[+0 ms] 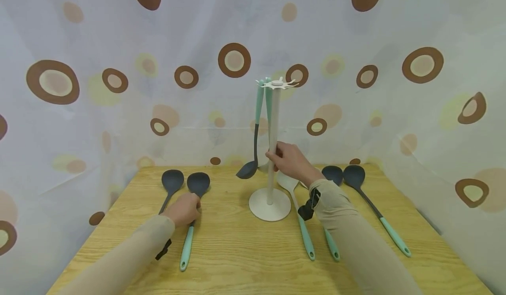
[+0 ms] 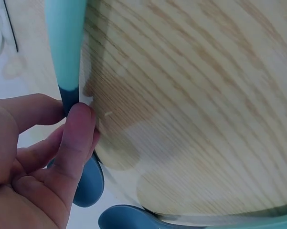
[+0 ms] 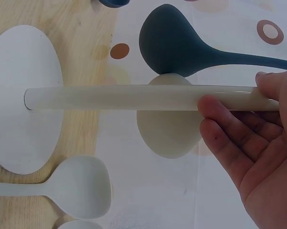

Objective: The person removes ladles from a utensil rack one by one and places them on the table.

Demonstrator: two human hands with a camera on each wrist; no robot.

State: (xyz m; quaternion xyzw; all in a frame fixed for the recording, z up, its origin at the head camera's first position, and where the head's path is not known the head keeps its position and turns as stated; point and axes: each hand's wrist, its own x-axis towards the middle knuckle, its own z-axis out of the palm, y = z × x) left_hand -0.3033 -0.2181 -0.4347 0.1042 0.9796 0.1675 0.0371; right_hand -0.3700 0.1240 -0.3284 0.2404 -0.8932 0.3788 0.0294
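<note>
My left hand point(image 1: 184, 209) pinches the dark neck of a cooking spoon point(image 1: 187, 246) between thumb and fingers. Its mint handle point(image 2: 66, 43) points toward me, and its dark round head lies at the far end. Beside it lies a second dark-headed spoon point(image 1: 172, 181), partly hidden by the hand. With my right hand point(image 1: 292, 161) I grip the white pole of a utensil stand point(image 3: 133, 98) partway up. The stand's round base point(image 1: 262, 207) is on the table. From its hooked top point(image 1: 278, 84) hang a dark ladle point(image 1: 256, 132) and a pale-headed utensil point(image 3: 169, 136) behind the pole.
Right of the stand lie a pale spoon point(image 1: 290, 183), another mint-handled utensil point(image 1: 332, 244) partly under my right arm, and a dark-headed spoon point(image 1: 354, 176) by the table's right side. A patterned sheet point(image 1: 233, 18) rises behind the wooden table point(image 1: 225, 251).
</note>
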